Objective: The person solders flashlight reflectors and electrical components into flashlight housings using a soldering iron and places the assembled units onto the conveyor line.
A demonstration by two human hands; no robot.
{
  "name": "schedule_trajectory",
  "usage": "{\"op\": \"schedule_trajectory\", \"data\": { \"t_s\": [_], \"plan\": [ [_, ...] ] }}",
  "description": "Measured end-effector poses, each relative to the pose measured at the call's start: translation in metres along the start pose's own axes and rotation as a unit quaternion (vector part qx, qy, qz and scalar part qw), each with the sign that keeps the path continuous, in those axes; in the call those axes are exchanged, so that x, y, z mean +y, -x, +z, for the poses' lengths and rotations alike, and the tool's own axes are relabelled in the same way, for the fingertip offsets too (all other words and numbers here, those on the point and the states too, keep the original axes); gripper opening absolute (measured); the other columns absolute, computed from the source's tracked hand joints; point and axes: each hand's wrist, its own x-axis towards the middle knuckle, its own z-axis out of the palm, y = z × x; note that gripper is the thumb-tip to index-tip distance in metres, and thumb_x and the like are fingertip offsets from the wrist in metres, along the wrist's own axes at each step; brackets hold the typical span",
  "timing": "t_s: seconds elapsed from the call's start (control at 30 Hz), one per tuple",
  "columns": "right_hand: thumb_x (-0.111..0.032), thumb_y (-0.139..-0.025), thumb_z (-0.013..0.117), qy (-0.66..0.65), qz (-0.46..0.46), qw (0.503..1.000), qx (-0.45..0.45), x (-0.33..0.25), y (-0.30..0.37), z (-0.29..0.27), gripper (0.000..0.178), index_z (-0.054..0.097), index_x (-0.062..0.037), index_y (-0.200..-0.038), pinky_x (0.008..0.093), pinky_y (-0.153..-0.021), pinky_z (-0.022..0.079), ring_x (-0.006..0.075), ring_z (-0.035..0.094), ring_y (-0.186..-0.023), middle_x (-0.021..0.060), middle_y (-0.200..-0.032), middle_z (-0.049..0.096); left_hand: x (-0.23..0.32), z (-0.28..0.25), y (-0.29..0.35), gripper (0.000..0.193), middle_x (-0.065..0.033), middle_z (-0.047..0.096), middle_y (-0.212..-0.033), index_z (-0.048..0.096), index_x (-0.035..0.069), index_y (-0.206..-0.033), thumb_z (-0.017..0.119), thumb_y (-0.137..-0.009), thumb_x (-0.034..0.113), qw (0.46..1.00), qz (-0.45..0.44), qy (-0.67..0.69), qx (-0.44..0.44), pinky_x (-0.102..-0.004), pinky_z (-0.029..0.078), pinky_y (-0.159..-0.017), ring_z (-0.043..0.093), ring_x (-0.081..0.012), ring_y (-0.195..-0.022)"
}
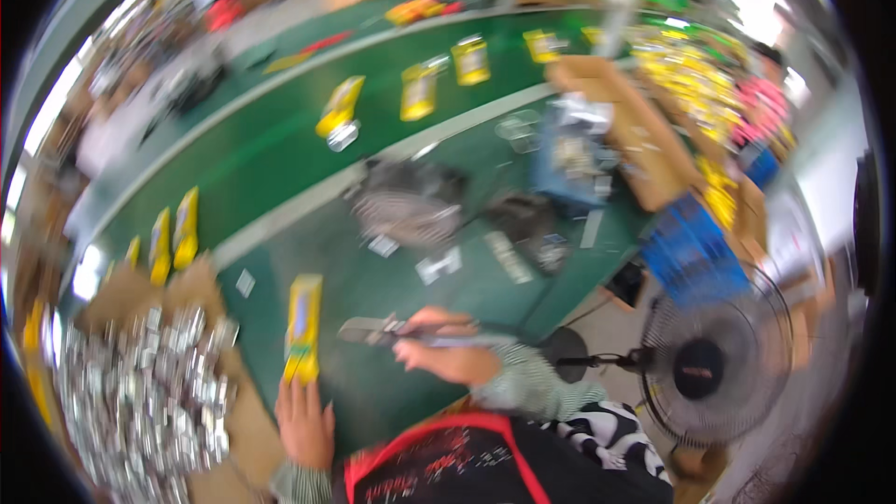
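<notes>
My left hand (304,422) lies at the near end of a narrow yellow package (301,327) on the green table. Its fingers are stretched out flat, their tips touching the package's lower end. To the right of it, my right hand (443,350) is closed around a grey metal tool with a flat, blade-like end (367,329), which points left toward the package. Motion blur hides the tool's finer shape.
A cardboard box of many shiny metal pieces (140,401) stands at the left. More yellow packages (418,93) lie along the green belt (252,173) beyond. Plastic bags (411,201), a blue bin (569,163) and a black fan (714,369) are to the right.
</notes>
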Motion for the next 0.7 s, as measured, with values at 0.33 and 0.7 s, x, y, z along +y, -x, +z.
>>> {"op": "schedule_trajectory", "data": {
  "t_s": [0.33,0.7],
  "plan": [
    [0.001,-0.082,0.061,0.032,0.104,0.994,0.013,-0.008,-0.005,0.008,0.017,0.052,0.0056,-0.096,0.0262,-0.059,0.054,0.0157,0.063,-0.063,0.0155,-0.078,0.065,-0.064,-0.042,-0.012,0.018,-0.0150,0.060,-0.089,0.062,0.003,-0.098,0.059,-0.080,0.002,0.937,-0.179,0.236,0.187,-0.0379,0.048,-0.063,0.059,-0.0310,-0.070],
    [0.001,-0.082,0.060,0.053,0.106,0.993,0.003,-0.007,-0.014,0.016,0.018,0.050,0.0048,-0.097,0.0279,-0.060,0.053,0.0166,0.063,-0.063,0.0162,-0.077,0.064,-0.172,-0.030,-0.047,0.019,-0.0043,0.052,-0.083,0.064,0.016,-0.097,0.058,-0.079,0.012,0.976,-0.157,-0.115,0.101,-0.0354,0.050,-0.061,0.056,-0.0221,-0.081]
  ]
}}
